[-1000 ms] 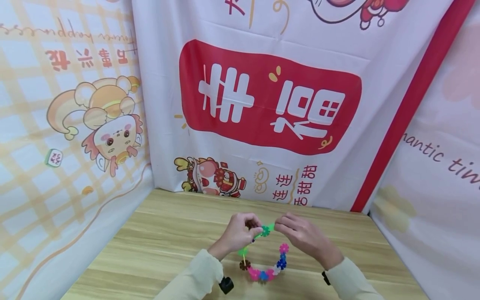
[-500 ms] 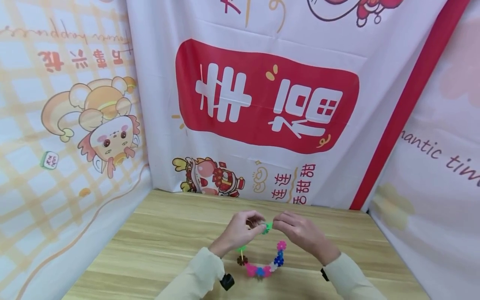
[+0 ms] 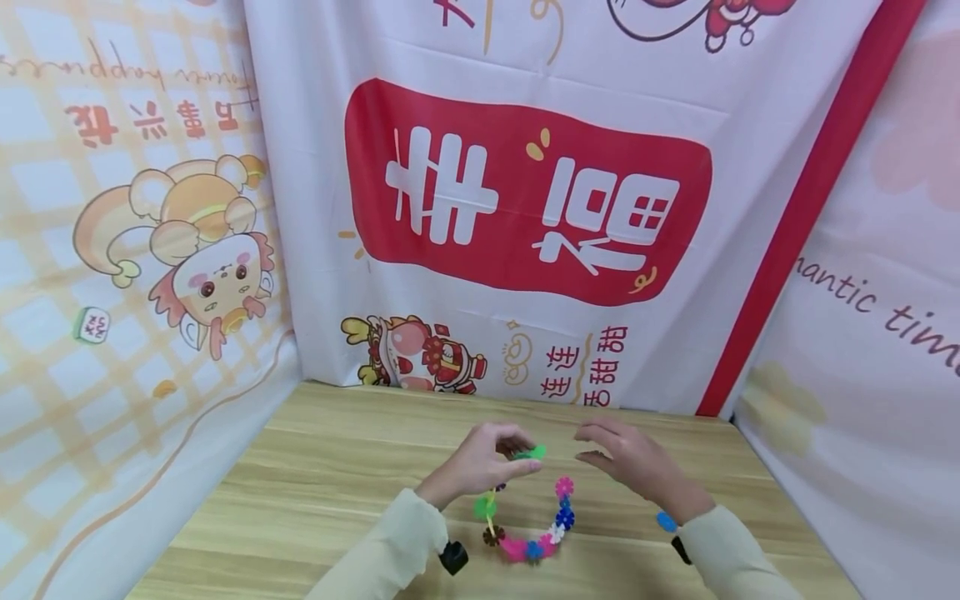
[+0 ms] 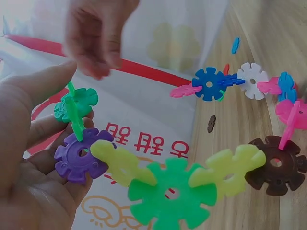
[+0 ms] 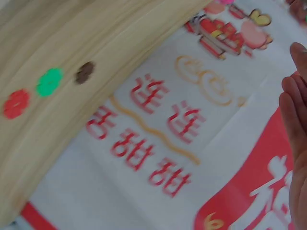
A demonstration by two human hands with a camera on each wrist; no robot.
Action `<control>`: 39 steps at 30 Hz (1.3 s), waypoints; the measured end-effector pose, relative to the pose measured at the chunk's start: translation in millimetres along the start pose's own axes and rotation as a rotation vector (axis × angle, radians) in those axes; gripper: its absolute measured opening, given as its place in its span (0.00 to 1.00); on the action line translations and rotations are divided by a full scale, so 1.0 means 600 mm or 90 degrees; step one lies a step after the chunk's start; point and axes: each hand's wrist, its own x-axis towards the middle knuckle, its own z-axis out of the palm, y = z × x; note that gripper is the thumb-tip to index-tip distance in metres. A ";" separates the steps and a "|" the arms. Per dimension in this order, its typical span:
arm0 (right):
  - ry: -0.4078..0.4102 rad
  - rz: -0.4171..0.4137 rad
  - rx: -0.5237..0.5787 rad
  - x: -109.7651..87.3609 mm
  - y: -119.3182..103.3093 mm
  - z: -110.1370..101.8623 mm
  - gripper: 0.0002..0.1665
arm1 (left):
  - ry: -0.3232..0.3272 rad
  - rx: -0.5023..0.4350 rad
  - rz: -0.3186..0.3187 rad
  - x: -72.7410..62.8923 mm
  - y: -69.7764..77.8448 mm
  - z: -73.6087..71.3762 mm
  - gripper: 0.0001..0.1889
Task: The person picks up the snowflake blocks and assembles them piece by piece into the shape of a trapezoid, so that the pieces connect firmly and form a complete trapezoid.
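A curved chain of interlocking snowflake discs (image 3: 513, 550) hangs from my left hand (image 3: 476, 462), which pinches its green end between thumb and fingers. Close up in the left wrist view, the held end has a green disc (image 4: 88, 101), then a purple disc (image 4: 72, 165) near the palm. Yellow, green, brown, pink, blue and white discs follow round the curve. The other end finishes in a pink disc (image 3: 564, 486), apart from the green end. My right hand (image 3: 637, 467) is off to the right of the chain, fingers loosely extended, holding nothing.
Loose discs lie on the wooden table (image 3: 315, 467): a red disc (image 5: 17, 103), a green disc (image 5: 50, 81) and a brown disc (image 5: 85, 73). A blue disc (image 3: 666, 522) lies by the right sleeve. Printed cloth walls (image 3: 322, 250) stand behind and at both sides.
My right hand has let go of the green end and moved right. The left hand keeps its hold, and the chain still hangs in a curve.
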 end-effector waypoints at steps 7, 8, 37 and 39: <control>-0.183 0.210 0.016 -0.089 0.065 0.021 0.17 | -0.003 -0.013 -0.013 -0.008 -0.001 -0.001 0.13; -0.199 0.232 0.025 -0.100 0.072 0.025 0.16 | -0.006 -0.016 -0.017 -0.009 0.000 0.000 0.13; -0.240 0.480 0.275 -0.128 0.113 0.048 0.05 | -0.026 -0.040 -0.023 -0.019 0.000 -0.003 0.14; -0.234 0.472 0.280 -0.106 0.103 0.038 0.04 | -0.027 -0.039 -0.023 -0.019 0.000 -0.005 0.14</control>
